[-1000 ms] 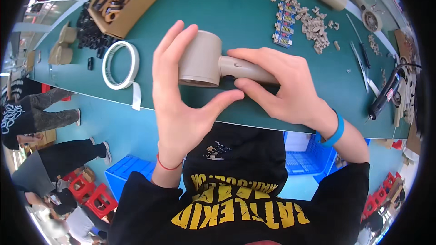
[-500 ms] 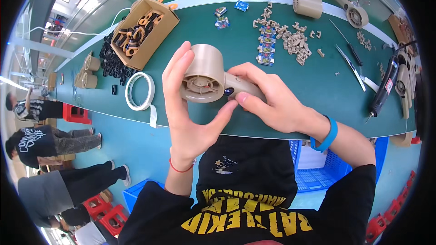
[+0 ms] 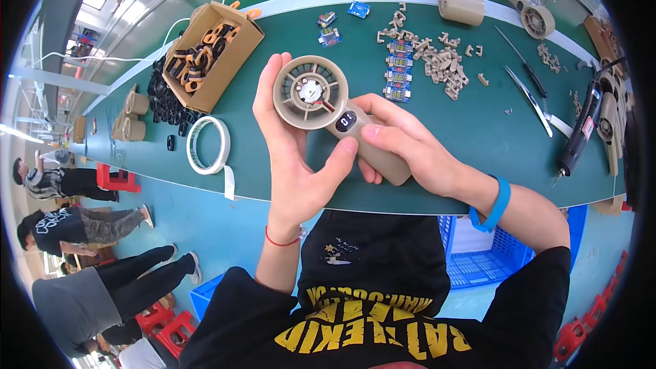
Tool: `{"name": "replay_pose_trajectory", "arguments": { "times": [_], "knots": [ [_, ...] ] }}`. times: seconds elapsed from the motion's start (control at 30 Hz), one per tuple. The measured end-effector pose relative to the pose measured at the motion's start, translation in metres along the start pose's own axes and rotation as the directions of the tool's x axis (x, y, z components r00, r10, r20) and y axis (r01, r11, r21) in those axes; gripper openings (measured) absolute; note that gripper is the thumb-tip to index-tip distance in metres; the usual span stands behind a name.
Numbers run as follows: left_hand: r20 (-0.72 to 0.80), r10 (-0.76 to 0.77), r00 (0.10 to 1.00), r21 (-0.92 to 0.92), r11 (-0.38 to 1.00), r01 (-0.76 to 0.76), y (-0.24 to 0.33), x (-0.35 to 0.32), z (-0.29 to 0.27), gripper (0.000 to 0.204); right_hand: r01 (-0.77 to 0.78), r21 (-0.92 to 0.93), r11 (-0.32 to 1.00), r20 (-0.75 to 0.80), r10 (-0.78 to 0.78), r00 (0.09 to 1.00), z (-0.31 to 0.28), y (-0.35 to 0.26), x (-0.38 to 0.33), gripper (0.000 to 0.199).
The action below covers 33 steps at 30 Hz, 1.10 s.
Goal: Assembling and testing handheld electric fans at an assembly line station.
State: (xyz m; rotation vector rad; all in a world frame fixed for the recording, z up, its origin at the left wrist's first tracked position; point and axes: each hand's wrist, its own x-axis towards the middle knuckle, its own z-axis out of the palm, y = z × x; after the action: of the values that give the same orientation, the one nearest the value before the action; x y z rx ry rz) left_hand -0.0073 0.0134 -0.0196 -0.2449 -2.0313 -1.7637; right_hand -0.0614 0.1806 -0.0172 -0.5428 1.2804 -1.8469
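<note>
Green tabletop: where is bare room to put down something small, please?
The tabletop is bare between the right hand and the black electric screwdriver. Another free patch lies between the handheld fan and the row of display boards. It is crowded at left, around the cardboard box, black parts and tape roll, and at the beige clips.

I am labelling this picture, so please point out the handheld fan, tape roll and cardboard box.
Handheld fan (image 3: 346, 121), head view: dark oval display.
Tape roll (image 3: 225, 142), head view: ring's right side.
Cardboard box (image 3: 227, 67), head view: right wall.
</note>
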Motion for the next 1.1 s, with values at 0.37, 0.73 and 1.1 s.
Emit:
{"name": "replay_pose_trajectory", "arguments": {
  "times": [0.37,0.73,1.1],
  "knots": [
    [-0.066,-0.006,0.998,-0.196,0.981,-0.007,-0.007,-0.002,0.009,0.098,0.011,-0.042,0.999,-0.008,-0.012,1.000,-0.001,0.004,0.002,0.046],
    [-0.058,-0.033,0.998,-0.194,0.981,0.021,-0.010,-0.007,0.009,0.097,-0.033,-0.009,0.999,-0.005,0.033,0.999,-0.001,0.002,0.000,0.046],
    [-0.066,-0.004,0.998,-0.200,0.980,-0.009,-0.012,-0.010,0.006,0.100,-0.025,-0.061,0.998,-0.026,0.024,0.999,0.000,0.001,0.002,0.039]
  ]
}}
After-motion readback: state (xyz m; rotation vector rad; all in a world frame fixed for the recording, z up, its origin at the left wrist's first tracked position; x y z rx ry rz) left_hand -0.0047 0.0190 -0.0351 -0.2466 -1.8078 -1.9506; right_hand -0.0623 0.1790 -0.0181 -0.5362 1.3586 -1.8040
